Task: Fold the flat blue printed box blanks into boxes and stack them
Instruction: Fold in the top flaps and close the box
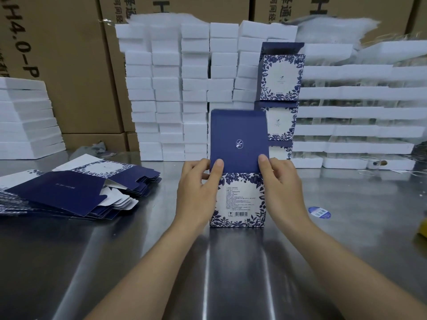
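Head view: we're holding the box point(238, 199) upright on the metal table point(231, 262), centre. Our left hand point(196, 181) and right hand point(282, 181) are gripping its upper sides, thumbs pressing the raised blue lid flap point(239, 135). Flat blanks point(69, 192) are lying fanned at left. Finished boxes point(280, 77) are standing stacked behind, against white foam blocks point(173, 88).

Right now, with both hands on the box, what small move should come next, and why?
Probably fold the lid flap down to close the box: the flap stands upright, and the left hand and right hand pinch its lower corners.
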